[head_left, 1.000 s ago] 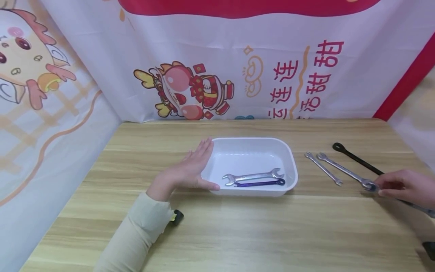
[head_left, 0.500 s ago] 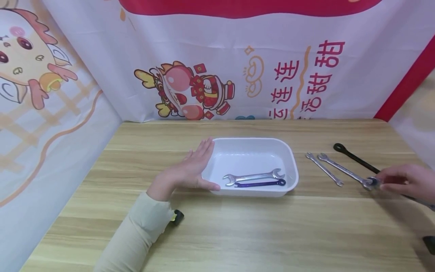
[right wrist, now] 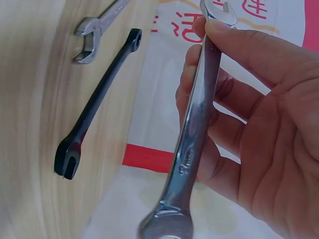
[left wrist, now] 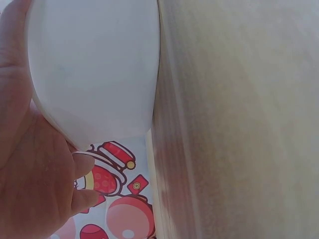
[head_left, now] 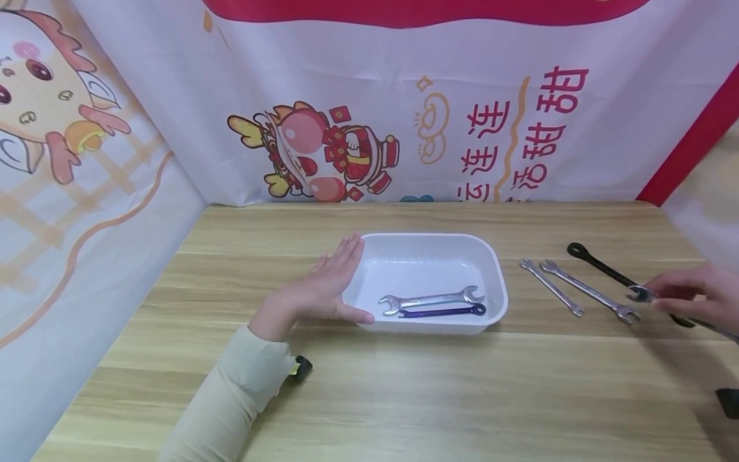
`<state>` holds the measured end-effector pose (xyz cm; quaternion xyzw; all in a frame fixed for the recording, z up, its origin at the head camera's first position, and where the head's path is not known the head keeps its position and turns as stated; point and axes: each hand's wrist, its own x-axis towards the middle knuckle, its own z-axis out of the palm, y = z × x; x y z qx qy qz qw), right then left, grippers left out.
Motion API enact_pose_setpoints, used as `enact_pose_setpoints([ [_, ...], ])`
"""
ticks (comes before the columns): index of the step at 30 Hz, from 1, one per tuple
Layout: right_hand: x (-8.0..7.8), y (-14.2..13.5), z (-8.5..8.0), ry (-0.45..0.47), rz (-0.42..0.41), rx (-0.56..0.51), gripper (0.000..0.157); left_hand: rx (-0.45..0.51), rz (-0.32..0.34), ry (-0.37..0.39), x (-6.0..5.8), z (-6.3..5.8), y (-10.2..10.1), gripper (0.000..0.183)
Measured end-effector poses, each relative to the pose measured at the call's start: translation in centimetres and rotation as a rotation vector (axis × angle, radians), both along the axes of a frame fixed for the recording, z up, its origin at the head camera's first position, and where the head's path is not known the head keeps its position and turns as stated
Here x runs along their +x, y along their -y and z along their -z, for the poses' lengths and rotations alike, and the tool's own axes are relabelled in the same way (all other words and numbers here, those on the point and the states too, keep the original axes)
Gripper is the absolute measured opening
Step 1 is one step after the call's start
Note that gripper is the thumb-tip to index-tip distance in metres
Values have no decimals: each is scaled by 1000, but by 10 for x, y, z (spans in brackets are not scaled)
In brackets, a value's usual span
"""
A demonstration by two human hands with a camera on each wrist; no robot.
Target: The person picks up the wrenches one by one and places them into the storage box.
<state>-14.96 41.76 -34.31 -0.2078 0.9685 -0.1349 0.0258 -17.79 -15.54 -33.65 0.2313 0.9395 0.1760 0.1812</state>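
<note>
My left hand (head_left: 320, 285) lies against the left end of a white plastic tray (head_left: 427, 328), fingers straight along its side and thumb over the front rim. Inside the tray are a silver open-end wrench (head_left: 433, 299) and a dark purple combination wrench (head_left: 441, 312). At the right, my right hand (head_left: 695, 295) pinches a silver double open-end wrench (right wrist: 194, 129) between thumb and fingers, raised off the table. Below it lies a black combination wrench (right wrist: 102, 97), partly covered by the hand in the head view.
Two more silver wrenches lie right of the tray, a small one (head_left: 551, 287) and a longer one (head_left: 589, 292). A small black object (head_left: 301, 368) shows beside the left sleeve. A printed cloth (head_left: 358, 77) hangs behind the wooden table (head_left: 404, 398).
My right hand has shifted slightly right and away from me with its wrench, off the longer silver wrench's end. More of the black wrench shows. My left hand and the tray stay put.
</note>
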Motion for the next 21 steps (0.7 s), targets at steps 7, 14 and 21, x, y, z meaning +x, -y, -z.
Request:
enact_pose_setpoints([
  [7,-5,8,-8,53,62,79,10,0,6,-2,-1,0,0,134],
  [14,-7,21,-14,80,82,90,11,1,10,-7,-2,1,1,134],
  [21,-9,37,-21,77,79,95,13,9,8,-3,-3,1,1,134],
])
